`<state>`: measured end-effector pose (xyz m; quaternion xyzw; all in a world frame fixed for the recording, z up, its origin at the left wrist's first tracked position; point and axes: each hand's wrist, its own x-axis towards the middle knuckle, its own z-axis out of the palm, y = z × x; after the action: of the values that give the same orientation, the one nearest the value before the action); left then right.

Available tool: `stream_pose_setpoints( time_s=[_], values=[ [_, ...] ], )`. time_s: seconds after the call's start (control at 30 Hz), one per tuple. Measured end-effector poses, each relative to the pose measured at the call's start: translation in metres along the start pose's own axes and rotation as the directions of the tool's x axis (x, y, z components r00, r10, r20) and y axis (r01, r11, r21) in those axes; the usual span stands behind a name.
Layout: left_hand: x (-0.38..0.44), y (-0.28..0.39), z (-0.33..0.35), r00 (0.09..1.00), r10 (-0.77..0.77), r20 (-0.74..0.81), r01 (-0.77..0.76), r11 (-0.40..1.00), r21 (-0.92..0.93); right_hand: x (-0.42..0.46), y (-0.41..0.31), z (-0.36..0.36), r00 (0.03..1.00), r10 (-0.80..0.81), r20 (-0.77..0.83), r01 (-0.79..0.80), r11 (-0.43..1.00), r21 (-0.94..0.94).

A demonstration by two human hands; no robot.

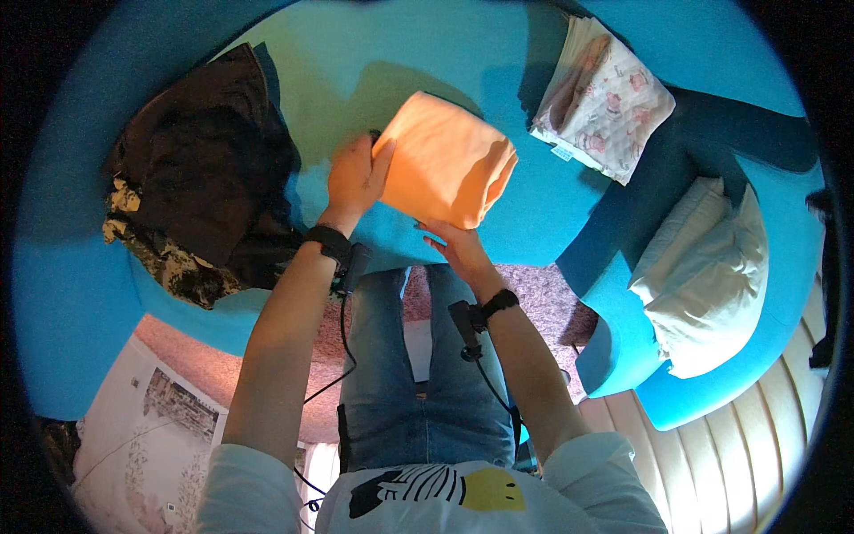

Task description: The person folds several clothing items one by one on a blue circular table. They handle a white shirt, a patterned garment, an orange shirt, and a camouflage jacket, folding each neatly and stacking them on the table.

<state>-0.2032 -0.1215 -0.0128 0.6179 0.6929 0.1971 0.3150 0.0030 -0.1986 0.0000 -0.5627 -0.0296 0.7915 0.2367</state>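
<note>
A folded orange cloth (444,157) is held between my two hands over the blue sofa seat (534,230). My left hand (357,173) grips its left edge, with the thumb lying on top. At the lower right corner, my right hand (457,247) supports the cloth from below, its fingers partly hidden underneath. Dark garments (193,167) lie in a heap to the left, with a camouflage-patterned cloth (170,263) under them. On the right, a folded white quilted fabric with pink printed figures (610,110) rests on the sofa.
White pillows (714,280) lean on the sofa's right armrest (627,340). A pinkish carpet (534,294) shows below the seat's front edge. Black cables (343,340) hang from devices strapped to both wrists. A ribbed beige surface (720,440) is at the lower right.
</note>
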Motion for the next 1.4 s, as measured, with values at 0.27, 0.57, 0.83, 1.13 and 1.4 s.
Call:
stream_pose_setpoints(
  time_s=[0.27, 0.57, 0.83, 1.13, 1.4],
  values=[
    [0.007, -0.001, 0.003, 0.994, -0.035, 0.105, 0.031, 0.999, 0.031, 0.002, -0.005, -0.042, 0.981, -0.099, -0.166, 0.030, 0.927, -0.374],
    [0.071, 0.029, 0.011, 0.985, -0.141, 0.103, 0.172, 0.893, -0.416, 0.039, -0.096, -0.014, 0.654, -0.651, -0.384, 0.393, 0.727, -0.563],
    [0.077, 0.005, 0.037, 0.971, -0.231, 0.061, 0.230, 0.834, -0.501, 0.056, -0.101, -0.021, 0.610, -0.716, -0.340, 0.050, 0.463, -0.885],
    [0.024, 0.071, 0.007, 0.859, 0.482, 0.172, -0.512, 0.821, 0.253, 0.022, -0.094, 0.008, 0.384, -0.838, 0.387, 0.261, -0.304, -0.916],
    [0.015, 0.025, 0.014, 0.934, 0.251, 0.254, -0.334, 0.864, 0.376, 0.037, -0.076, -0.005, 0.605, -0.730, 0.318, 0.082, -0.340, -0.937]
  ],
)
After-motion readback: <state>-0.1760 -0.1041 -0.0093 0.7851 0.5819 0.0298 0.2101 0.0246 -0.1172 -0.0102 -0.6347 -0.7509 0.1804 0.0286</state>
